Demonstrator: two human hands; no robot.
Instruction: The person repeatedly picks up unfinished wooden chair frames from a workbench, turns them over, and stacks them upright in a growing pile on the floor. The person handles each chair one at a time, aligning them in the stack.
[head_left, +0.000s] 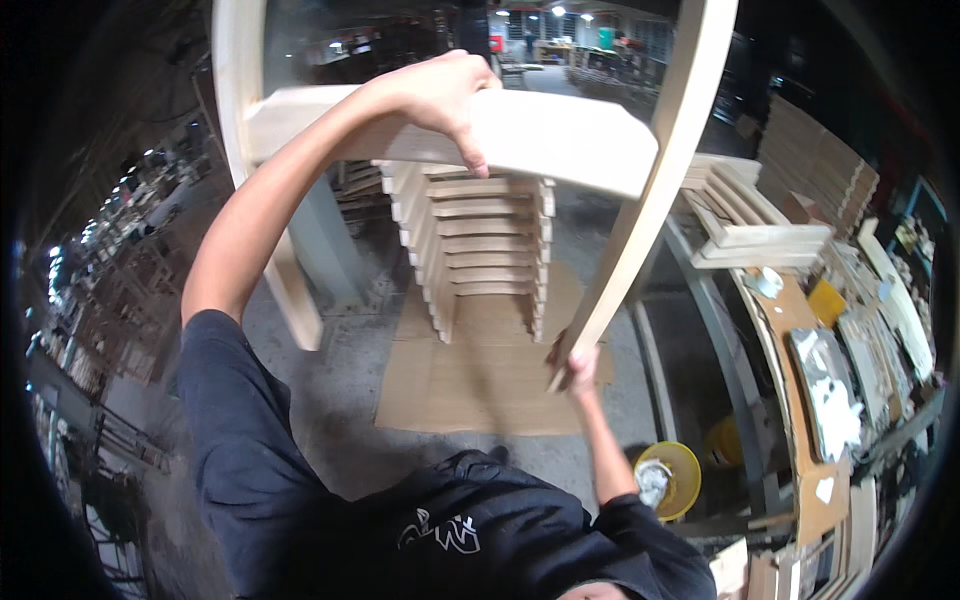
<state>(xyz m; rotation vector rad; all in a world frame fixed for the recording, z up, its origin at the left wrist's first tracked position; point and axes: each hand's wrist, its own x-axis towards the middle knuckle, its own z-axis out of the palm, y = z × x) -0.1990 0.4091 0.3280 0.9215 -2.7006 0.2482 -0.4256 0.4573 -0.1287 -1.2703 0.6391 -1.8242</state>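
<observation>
I hold a pale unfinished wooden chair frame raised up in front of me. My left hand is wrapped over its wide crossrail near the top of the view. My right hand grips the lower end of the right curved leg. The left leg hangs free, ending above the floor. Beyond the frame stands a stack of similar wooden chair frames on flat cardboard sheets.
A workbench runs along the right, cluttered with wooden slatted pieces, rags and small parts. A yellow bowl sits low beside it. Dim workshop aisles and racks lie to the left and far back.
</observation>
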